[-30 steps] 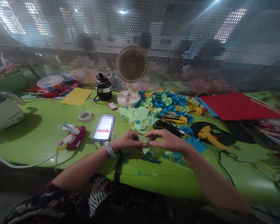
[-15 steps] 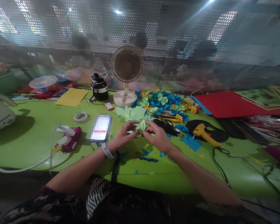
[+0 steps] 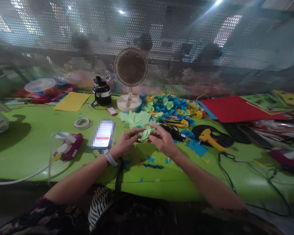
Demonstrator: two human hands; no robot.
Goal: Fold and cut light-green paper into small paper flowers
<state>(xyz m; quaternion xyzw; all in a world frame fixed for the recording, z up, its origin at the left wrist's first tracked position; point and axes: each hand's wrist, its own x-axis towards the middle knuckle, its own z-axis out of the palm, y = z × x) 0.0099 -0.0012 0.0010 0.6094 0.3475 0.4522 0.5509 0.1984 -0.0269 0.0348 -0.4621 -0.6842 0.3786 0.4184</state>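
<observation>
Both my hands meet over the green table (image 3: 26, 143), pinching a small folded light-green paper piece (image 3: 145, 133) between them. My left hand (image 3: 126, 141), with a white wristband on its wrist, grips the piece from the left. From the right, my right hand (image 3: 164, 140) closes its fingers on the same piece. Just beyond them lies a stack of light-green paper squares (image 3: 134, 118), and behind that a heap of folded blue, green and yellow paper flowers (image 3: 171, 106).
A lit phone (image 3: 103, 133) lies left of my hands, beside a pink glue gun (image 3: 68, 147) with a white cable. A yellow glue gun (image 3: 209, 137), black scissors (image 3: 173, 131), tape roll (image 3: 82, 123), desk fan (image 3: 130, 78), red sheet (image 3: 235, 109) and cables surround them. People sit behind a perforated screen.
My hands have lifted the green paper piece and carried it a little farther from me, toward the stack of squares. The camera has shifted slightly right.
</observation>
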